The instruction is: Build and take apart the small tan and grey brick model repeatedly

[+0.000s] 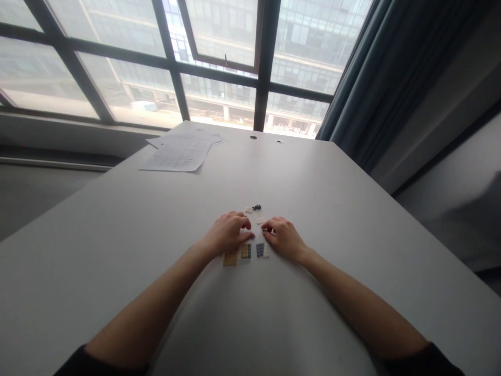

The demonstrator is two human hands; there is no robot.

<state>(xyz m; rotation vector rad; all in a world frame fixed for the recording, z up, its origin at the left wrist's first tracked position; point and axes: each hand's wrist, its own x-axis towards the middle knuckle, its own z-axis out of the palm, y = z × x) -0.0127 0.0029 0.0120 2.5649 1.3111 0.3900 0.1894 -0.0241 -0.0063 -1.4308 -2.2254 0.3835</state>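
Note:
My left hand rests on the table with its thumb and forefinger apart and nothing between them. Below its wrist lies a tan studded building plate. Under its thumb is a smaller tan and grey studded plate. Opposite, my right hand pinches a small grey piece, mostly covered by the fingertips. Close to that hand lie a grey studded plate and, touching its right side, a white studded piece. A flat whitish piece sits just beyond the right fingertips.
Beyond the hands are small black pieces and small white pieces. Printed paper sheets lie at the far left of the white table. A dark round spot shows near the far edge, before the windows. A curtain hangs at right.

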